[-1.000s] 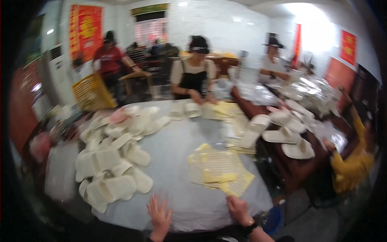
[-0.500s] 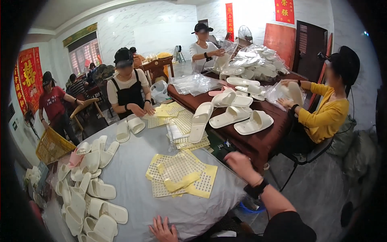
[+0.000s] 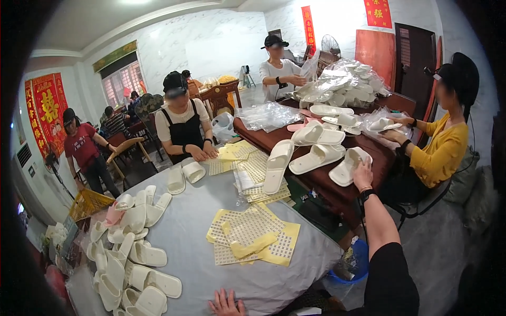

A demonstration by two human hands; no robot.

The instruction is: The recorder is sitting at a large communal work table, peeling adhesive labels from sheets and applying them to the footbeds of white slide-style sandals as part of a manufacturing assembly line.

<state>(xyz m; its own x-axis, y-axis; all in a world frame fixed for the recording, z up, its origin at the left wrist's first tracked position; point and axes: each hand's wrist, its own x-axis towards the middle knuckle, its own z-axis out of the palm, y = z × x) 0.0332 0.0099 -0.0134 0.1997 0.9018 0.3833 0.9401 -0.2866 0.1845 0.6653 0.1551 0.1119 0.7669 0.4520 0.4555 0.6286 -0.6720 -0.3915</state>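
Reaching out, the right hand (image 3: 362, 175) rests fingers-down on a white foam slipper (image 3: 348, 166) atop the dark wooden table (image 3: 321, 184) — not clearly pinching it. Slipper's long axis runs up-right from the heel, while the left hand (image 3: 227, 304) lies spread flat on the grey tablecloth (image 3: 195, 221), well apart.

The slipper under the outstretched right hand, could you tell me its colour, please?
The slipper is white, seen clearly in the head view.

The right hand (image 3: 362, 174) reaches onto a white slipper (image 3: 348, 166) on the brown table (image 3: 327, 184) — the left hand (image 3: 226, 304) lies flat on the grey tablecloth (image 3: 195, 231), near yellow sticker sheets (image 3: 253, 234).
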